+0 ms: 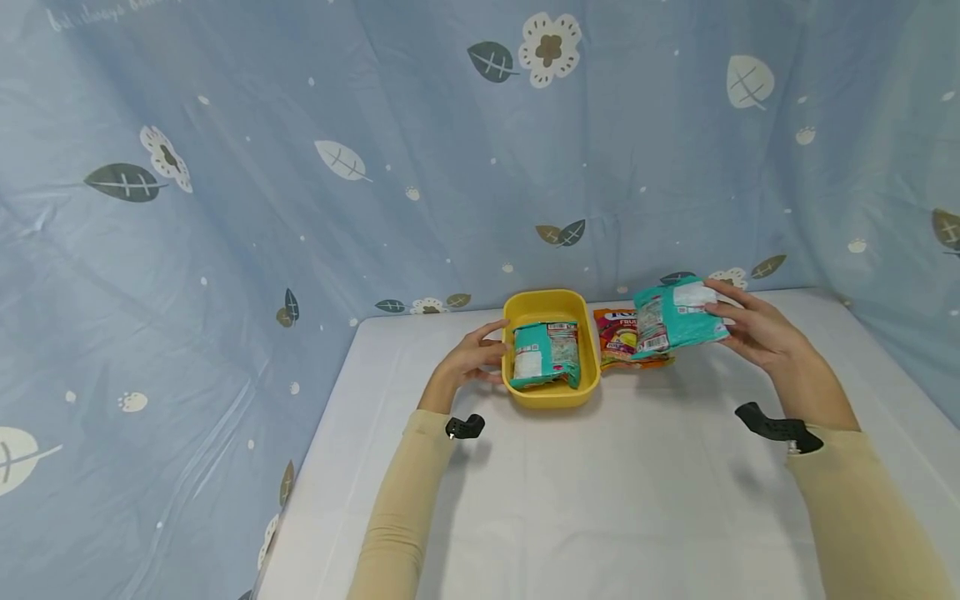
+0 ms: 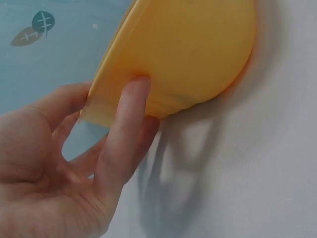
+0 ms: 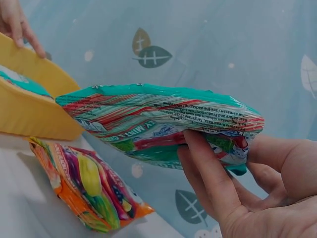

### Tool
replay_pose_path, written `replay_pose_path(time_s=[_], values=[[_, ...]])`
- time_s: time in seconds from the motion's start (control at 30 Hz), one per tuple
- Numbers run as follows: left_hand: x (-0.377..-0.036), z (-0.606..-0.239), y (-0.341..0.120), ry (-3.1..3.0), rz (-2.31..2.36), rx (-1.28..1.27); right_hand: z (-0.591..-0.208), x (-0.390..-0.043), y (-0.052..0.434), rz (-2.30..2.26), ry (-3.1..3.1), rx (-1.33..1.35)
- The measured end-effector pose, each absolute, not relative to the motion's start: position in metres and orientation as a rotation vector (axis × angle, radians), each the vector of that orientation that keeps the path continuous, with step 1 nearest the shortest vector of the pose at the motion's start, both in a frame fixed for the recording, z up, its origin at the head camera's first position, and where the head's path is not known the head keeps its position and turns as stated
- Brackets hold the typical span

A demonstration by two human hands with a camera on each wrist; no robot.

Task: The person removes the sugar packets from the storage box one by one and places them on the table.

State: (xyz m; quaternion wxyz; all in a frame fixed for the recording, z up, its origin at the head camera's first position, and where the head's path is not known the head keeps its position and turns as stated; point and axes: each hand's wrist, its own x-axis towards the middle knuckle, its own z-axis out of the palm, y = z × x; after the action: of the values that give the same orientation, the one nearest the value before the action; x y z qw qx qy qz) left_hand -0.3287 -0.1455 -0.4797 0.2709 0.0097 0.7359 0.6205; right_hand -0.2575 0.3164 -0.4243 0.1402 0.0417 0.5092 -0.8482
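A yellow tub stands on the white table near its far edge, with one teal packet lying inside. My left hand holds the tub's left rim, fingers against its outer wall. Raised above the table to the right of the tub is a second teal packet, which my right hand grips by its right end. An orange fruit packet lies on the table between the tub and my right hand, partly under the lifted packet.
A blue cloth with leaves and flowers hangs close behind the table and down the left side. The table's left edge runs near my left sleeve. Black wrist straps sit on both forearms.
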Motion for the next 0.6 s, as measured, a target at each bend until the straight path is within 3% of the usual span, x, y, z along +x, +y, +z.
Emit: replay_pose_path(time_s=[0.6], values=[[-0.33,-0.481,-0.145,1.991,1.672,0.023,-0.433,-0.254,0.334,-2.476,1.385,0.076]])
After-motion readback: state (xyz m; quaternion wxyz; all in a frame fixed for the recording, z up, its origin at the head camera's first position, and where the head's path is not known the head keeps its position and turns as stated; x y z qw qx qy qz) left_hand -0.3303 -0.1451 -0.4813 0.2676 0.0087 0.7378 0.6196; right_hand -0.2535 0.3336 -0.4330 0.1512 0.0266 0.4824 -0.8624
